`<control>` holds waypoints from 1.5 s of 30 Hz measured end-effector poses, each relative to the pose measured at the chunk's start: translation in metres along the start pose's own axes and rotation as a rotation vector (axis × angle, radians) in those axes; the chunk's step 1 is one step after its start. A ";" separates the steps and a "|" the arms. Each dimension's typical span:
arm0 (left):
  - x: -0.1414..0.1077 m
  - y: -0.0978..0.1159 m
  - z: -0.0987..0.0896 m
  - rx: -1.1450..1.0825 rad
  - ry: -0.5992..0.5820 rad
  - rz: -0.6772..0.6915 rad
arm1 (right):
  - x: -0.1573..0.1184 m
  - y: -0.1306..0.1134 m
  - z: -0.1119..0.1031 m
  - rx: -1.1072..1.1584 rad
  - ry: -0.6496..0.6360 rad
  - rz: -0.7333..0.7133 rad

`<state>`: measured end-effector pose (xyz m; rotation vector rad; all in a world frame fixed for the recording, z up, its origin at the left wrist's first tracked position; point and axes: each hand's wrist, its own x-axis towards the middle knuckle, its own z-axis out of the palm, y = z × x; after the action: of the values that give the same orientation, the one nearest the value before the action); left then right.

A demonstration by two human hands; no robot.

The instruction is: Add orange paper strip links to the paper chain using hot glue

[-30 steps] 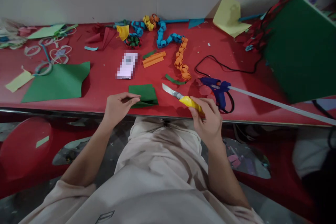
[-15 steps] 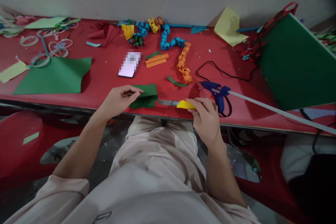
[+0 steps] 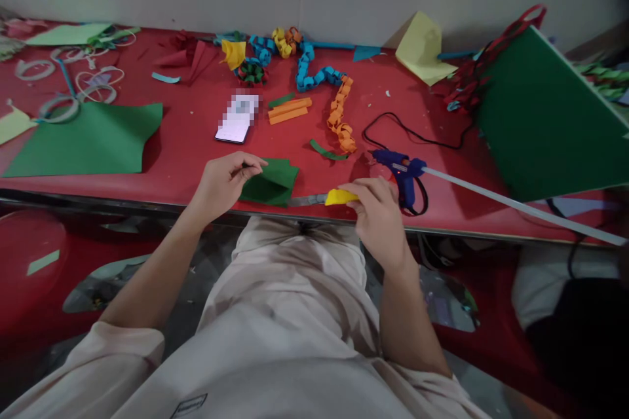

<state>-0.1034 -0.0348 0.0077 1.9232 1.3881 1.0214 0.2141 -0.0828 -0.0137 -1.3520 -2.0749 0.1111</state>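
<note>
My left hand [image 3: 227, 183] pinches the left side of a folded piece of green paper [image 3: 275, 184] near the table's front edge. In my right hand [image 3: 378, 213] is a box cutter [image 3: 340, 196] with a yellow handle, gripped between thumb and fingers. Its grey blade points left and its tip meets the lower right part of the green paper; whether it is inside the fold I cannot tell. Just right of that hand lies a blue glue gun [image 3: 400, 170] with a long white glue stick in its back.
Behind my hands lie a phone [image 3: 238, 119], orange paper strips [image 3: 289, 111] and a paper chain [image 3: 339, 111]. A large green sheet [image 3: 93, 141] is at the left. A green board [image 3: 550, 118] leans at the right. The glue gun's black cord [image 3: 427, 137] loops behind it.
The blade has shifted slightly left and down against the green paper, whose near right corner has tilted. Both hands keep their grip. The whole view has slid a little.
</note>
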 end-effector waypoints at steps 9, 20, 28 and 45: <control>-0.004 -0.012 -0.019 -0.042 -0.260 0.022 | 0.015 -0.003 0.024 -0.215 -0.092 0.039; -0.022 0.023 0.038 0.745 -0.145 0.199 | 0.013 -0.006 0.021 -0.241 -0.146 0.059; -0.021 0.010 0.045 0.616 -0.280 0.251 | 0.012 -0.002 0.017 -0.219 -0.157 0.050; -0.020 0.002 0.046 0.698 -0.296 0.267 | 0.010 -0.001 0.022 -0.207 -0.104 0.041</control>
<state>-0.0675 -0.0550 -0.0217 2.6863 1.4489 0.3286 0.1981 -0.0685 -0.0259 -1.5416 -2.1940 -0.0168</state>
